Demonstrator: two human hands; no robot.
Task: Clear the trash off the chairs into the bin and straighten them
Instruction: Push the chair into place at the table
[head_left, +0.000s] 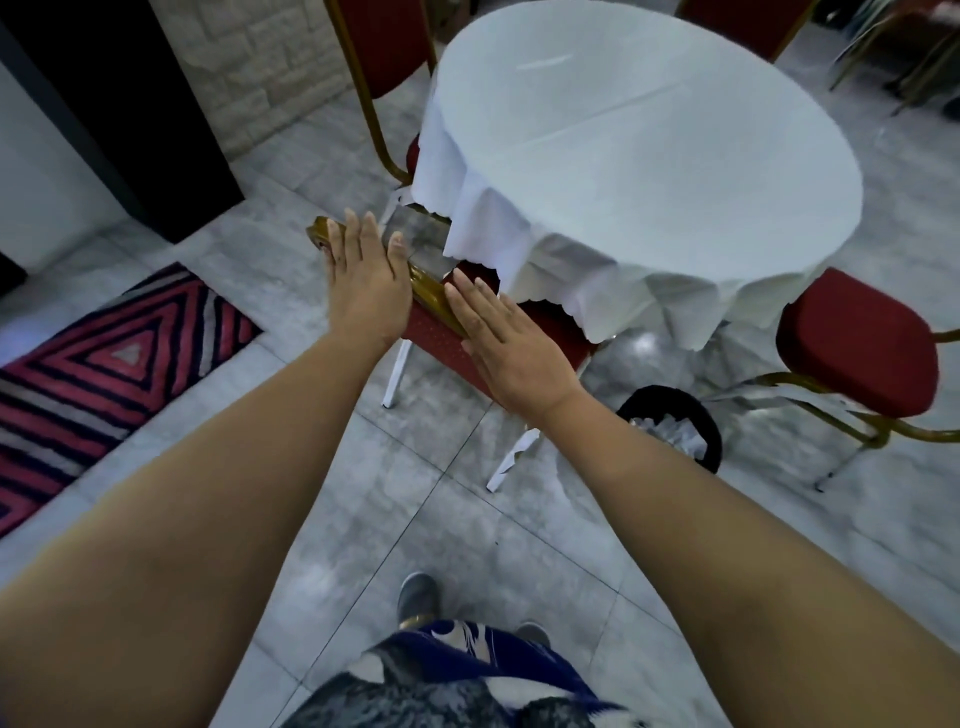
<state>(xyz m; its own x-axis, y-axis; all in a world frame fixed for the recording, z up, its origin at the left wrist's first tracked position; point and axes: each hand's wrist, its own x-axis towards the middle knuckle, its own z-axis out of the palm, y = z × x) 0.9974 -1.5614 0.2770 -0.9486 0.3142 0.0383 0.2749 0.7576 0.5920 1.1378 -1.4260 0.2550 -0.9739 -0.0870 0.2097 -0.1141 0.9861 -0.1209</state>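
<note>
Red cloth and gold metal make up the chair (441, 317) that both hands press against, its backrest top running as a gold bar just in front of the desk (644, 156). The left hand (363, 275) lies flat on that bar, fingers spread and straight, thumb toward the desk. The right hand (509, 343) lies flat on the red back just beside it, fingers together and extended, gripping nothing. The two hands are apart, with a short stretch of gold bar between them. The chair's seat is pushed under the edge of the desk, beneath the hanging white cloth (519, 228); its white legs (395, 374) stand on the grey tile floor (415, 499).

A black bin (670, 421) stands on the floor near the desk, to the right of the chair, with crumpled pale trash (670, 434) inside. A second red chair (857, 358) sits at the desk's right side, turned outward, and a third (379, 47) stands at the desk's far left. A red and black striped rug (104, 364) lies well apart from the desk, to its left. Below, a blue patterned garment and grey shoes show.
</note>
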